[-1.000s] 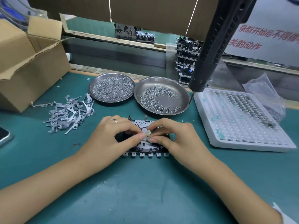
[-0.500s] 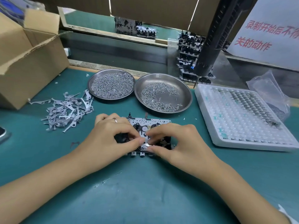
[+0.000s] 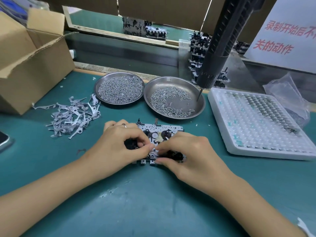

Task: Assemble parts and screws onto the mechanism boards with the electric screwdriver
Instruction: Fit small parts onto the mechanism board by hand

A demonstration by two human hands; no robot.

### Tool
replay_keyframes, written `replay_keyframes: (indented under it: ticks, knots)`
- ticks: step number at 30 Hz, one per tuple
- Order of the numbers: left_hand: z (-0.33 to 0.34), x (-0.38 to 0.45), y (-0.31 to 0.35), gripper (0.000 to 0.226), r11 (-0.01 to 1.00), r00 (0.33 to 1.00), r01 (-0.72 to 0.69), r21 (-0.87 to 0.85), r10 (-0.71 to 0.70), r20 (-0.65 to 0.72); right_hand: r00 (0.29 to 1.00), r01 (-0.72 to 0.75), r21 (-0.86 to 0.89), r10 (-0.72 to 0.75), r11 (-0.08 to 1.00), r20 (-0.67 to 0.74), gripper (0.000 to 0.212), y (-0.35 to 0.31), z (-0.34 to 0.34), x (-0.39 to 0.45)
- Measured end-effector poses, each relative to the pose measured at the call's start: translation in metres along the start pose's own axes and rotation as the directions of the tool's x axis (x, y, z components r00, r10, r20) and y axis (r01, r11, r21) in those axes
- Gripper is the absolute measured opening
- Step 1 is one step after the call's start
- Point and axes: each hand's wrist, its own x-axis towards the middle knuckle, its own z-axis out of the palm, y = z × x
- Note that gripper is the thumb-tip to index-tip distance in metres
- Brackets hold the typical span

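Observation:
A metal mechanism board (image 3: 162, 130) with black and white wheels lies flat on the green mat in front of me. My left hand (image 3: 118, 146) curls over its left part, fingertips pinching at the board's middle. My right hand (image 3: 189, 151) curls over the right front part, thumb and fingers pinching a small part against the board where the two hands meet. The black electric screwdriver (image 3: 220, 41) hangs from above, its bit tip over the right steel dish (image 3: 174, 97) of screws. The pinched part is mostly hidden by fingers.
A left steel dish (image 3: 119, 89) is heaped with screws. A pile of grey metal levers (image 3: 73, 115) lies left of the board. A white blister tray (image 3: 256, 122) of small parts sits right. An open cardboard box (image 3: 32, 62) stands far left; finished mechanisms (image 3: 201, 52) are stacked behind.
Both hands slid from the board's centre toward its front edge, uncovering the wheels at the back. The hanging screwdriver swung slightly.

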Motion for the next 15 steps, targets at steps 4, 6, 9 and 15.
replay_keyframes:
  ticks: [4,6,9,15]
  knots:
    - [0.000,-0.001,0.000,0.033,1.000,1.000,0.006,-0.020,-0.006,-0.005,0.998,0.040,-0.030,-0.042,0.999,-0.043,0.011,0.002,0.003,-0.003]
    - [-0.001,-0.001,-0.001,0.031,0.999,1.000,0.001,-0.037,-0.001,-0.001,0.995,0.032,-0.053,-0.036,0.998,-0.092,0.008,0.003,0.008,-0.006]
    - [0.000,-0.001,-0.001,0.027,0.997,1.000,-0.009,-0.073,0.009,0.006,0.987,-0.005,-0.095,-0.010,0.995,-0.158,0.012,0.004,0.014,-0.011]
    - [0.003,0.000,-0.006,0.028,0.991,1.000,-0.006,-0.132,0.008,0.012,0.966,-0.005,-0.152,-0.034,0.988,-0.255,0.010,0.002,0.028,-0.013]
